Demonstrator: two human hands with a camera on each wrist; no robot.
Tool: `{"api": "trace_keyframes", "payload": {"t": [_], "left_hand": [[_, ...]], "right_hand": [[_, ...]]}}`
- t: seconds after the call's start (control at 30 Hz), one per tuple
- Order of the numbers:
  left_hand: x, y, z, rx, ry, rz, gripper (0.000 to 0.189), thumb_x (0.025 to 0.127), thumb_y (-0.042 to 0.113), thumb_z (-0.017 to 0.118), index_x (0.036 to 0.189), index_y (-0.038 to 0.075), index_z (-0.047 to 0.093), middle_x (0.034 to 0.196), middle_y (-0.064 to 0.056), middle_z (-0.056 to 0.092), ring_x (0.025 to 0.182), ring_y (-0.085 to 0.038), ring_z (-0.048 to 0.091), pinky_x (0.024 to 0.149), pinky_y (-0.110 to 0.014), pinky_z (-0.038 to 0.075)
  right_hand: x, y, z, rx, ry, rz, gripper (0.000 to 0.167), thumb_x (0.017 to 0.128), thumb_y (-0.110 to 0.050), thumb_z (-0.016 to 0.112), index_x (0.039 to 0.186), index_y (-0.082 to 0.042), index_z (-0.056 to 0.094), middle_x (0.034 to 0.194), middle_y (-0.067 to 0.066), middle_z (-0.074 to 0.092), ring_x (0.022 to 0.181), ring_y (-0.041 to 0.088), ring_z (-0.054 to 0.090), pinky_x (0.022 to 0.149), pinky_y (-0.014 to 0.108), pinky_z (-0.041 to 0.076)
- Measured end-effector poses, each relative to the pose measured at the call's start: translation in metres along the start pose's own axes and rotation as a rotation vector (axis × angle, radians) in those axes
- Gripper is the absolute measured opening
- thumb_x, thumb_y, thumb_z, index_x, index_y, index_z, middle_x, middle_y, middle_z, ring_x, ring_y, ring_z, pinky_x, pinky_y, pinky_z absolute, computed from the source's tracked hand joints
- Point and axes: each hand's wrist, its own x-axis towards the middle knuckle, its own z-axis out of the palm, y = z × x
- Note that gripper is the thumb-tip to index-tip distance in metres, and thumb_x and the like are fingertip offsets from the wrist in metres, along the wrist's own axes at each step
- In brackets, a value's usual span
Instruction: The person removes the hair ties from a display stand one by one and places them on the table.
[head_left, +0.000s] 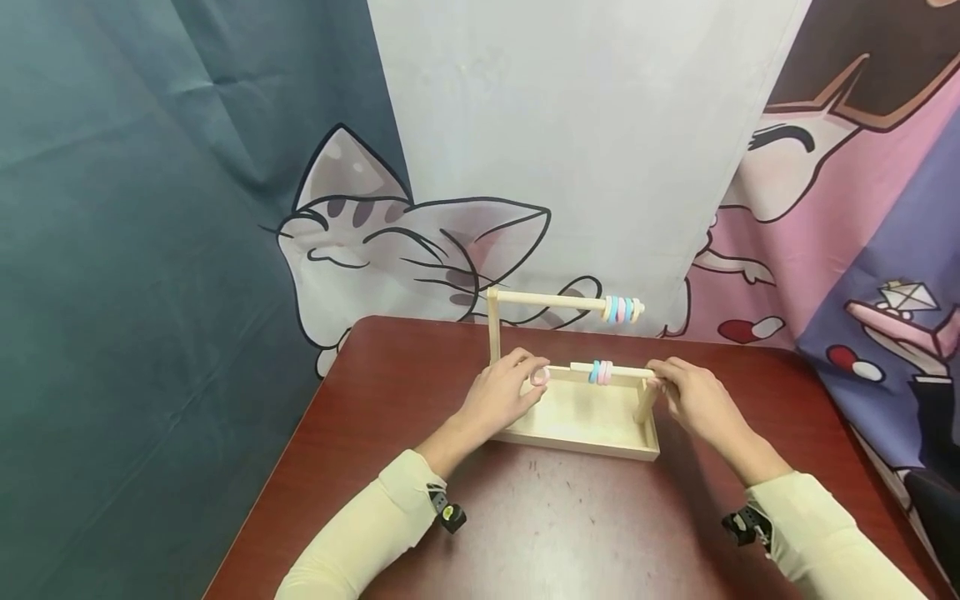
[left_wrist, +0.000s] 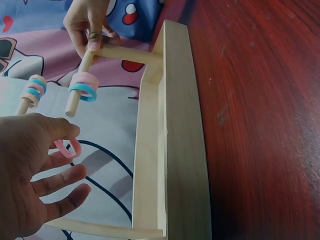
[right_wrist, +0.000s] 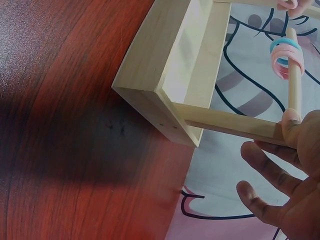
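Note:
My left hand (head_left: 501,393) pinches a pink ring (left_wrist: 75,150) between thumb and forefinger, its other fingers spread. That ring is off the rod, left of the free end of the lower wooden rod (head_left: 633,372). One blue ring (left_wrist: 84,93) and pink rings (right_wrist: 286,52) hang around this rod. At the rod's right end, my right hand (head_left: 693,398) pinches it where it meets the short post (right_wrist: 235,122). Both belong to a pale wooden rack with a shallow tray base (head_left: 577,448).
Behind, a taller post (head_left: 493,327) carries an upper rod (head_left: 551,300) with several pastel rings (head_left: 621,310) near its right end. The rack stands on a reddish-brown table (head_left: 420,367). A printed cloth (head_left: 480,150) hangs behind the table.

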Motion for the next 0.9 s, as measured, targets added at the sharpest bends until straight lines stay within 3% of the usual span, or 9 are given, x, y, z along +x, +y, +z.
{"api": "trace_keyframes", "payload": {"t": [0.2, 0.43, 0.9], "left_hand": [[-0.008, -0.004, -0.004, 0.015, -0.007, 0.025, 0.041, 0.103, 0.038, 0.080, 0.140, 0.022, 0.075, 0.123, 0.002, 0.072, 0.099, -0.016, 0.073, 0.078, -0.037, 0.063], [-0.020, -0.009, -0.007, 0.046, -0.055, 0.030, 0.044, 0.102, 0.046, 0.078, 0.138, 0.020, 0.076, 0.125, 0.000, 0.072, 0.103, -0.019, 0.074, 0.082, -0.040, 0.065], [-0.040, -0.019, -0.011, 0.075, -0.163, 0.076, 0.036, 0.100, 0.039, 0.084, 0.132, 0.023, 0.079, 0.116, 0.005, 0.071, 0.101, -0.016, 0.073, 0.081, -0.036, 0.063]], "right_hand": [[0.003, 0.000, 0.000, -0.001, 0.006, -0.008, 0.019, 0.094, 0.002, 0.082, 0.112, -0.004, 0.079, 0.088, 0.002, 0.071, 0.071, 0.017, 0.057, 0.061, 0.038, 0.047], [0.001, 0.000, 0.001, -0.001, 0.002, 0.001, 0.018, 0.095, 0.002, 0.082, 0.112, -0.004, 0.079, 0.090, 0.003, 0.072, 0.072, 0.018, 0.059, 0.062, 0.041, 0.049], [0.002, 0.000, 0.000, -0.009, -0.005, -0.001, 0.017, 0.095, 0.001, 0.082, 0.112, -0.004, 0.079, 0.089, 0.003, 0.072, 0.071, 0.019, 0.059, 0.061, 0.043, 0.049]]}}
